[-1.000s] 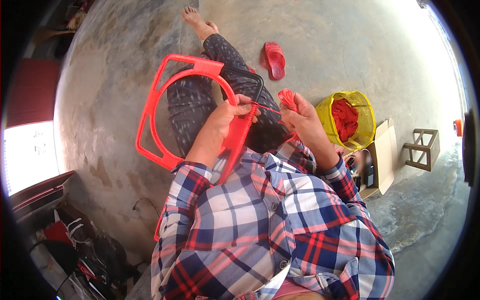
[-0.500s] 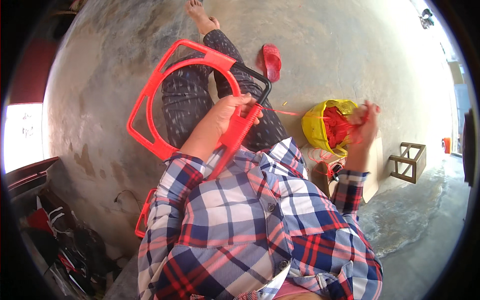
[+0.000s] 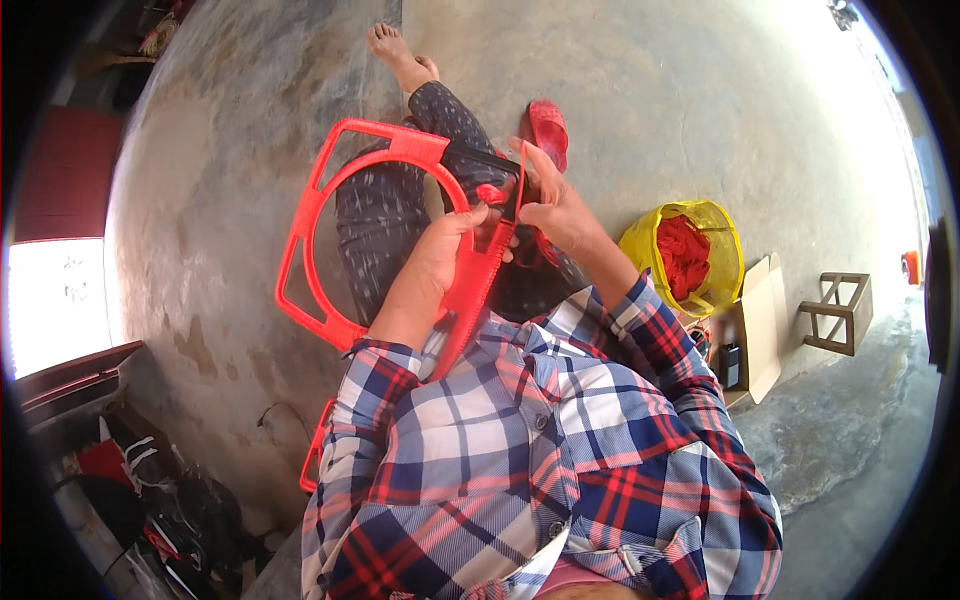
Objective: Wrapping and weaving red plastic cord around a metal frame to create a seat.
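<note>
A red frame (image 3: 425,150) with a big round opening lies across my lap. Red cord is wound closely along its right side, and a bare black bar (image 3: 482,158) forms its far right corner. My left hand (image 3: 437,265) grips the wound side, thumb on top. At the black corner, my right hand (image 3: 567,215) is closed on a red cord (image 3: 521,185) that runs along the bar's edge. A small red bunch (image 3: 490,193) shows between the hands; some fingertips are hidden behind the frame.
A yellow bag (image 3: 738,265) holding a red heap of cord (image 3: 683,258) stands to the right. Beside it are an open cardboard box (image 3: 762,330) and a small wooden stool (image 3: 853,315). A red slipper (image 3: 548,132) lies ahead; dark clutter (image 3: 180,500) fills the lower left.
My right hand has moved left from beside the yellow bag to the frame's black corner, bringing the cord. My left hand keeps its grip; the whole view has shifted slightly.
</note>
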`<state>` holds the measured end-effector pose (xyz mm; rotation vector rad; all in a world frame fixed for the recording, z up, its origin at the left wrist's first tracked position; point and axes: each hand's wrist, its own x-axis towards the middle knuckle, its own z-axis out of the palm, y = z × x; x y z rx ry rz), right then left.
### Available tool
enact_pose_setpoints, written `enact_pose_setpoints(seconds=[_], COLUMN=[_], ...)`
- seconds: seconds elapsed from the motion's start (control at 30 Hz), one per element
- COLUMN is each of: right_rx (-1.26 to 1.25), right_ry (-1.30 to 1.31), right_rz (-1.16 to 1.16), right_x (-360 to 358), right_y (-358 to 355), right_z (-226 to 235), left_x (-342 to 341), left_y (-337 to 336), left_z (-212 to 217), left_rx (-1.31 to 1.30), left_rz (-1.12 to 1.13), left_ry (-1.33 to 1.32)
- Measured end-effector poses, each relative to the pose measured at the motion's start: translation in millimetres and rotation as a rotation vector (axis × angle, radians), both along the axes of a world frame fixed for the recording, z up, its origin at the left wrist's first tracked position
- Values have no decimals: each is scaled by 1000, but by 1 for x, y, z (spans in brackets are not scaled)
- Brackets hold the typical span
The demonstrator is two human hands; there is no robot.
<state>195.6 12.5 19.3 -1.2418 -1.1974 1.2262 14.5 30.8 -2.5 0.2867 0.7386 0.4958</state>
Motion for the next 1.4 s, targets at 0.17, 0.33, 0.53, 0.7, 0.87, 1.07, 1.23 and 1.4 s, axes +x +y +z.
enact_pose_setpoints(seconds=[0.17,0.33,0.53,0.7,0.87,1.07,1.23,1.4], right_rx=[-168,220,276,-162,-298,-191,172,-382], right_ry=[220,-370,-990,-451,24,15,1128,502], right_rz=[132,-171,20,260,226,-4,167,65], right_x=[-3,7,42,57,77,84,99,75], right_y=[13,17,-5,-36,-57,-63,-61,-106], right_z=[-18,-16,29,27,0,-5,8,-9], left_x=[2,-1,3,-5,0,-2,-6,-12], left_y=[3,5,1,4,2,4,7,12], left_z=[-5,1,4,1,0,-2,-5,7], left_rx=[18,1,-25,-9,-4,15,6,18], left_rz=[49,-18,92,-5,-6,-25,-36,62], left_ry=[-68,-29,19,1,-19,-61,-115,-131])
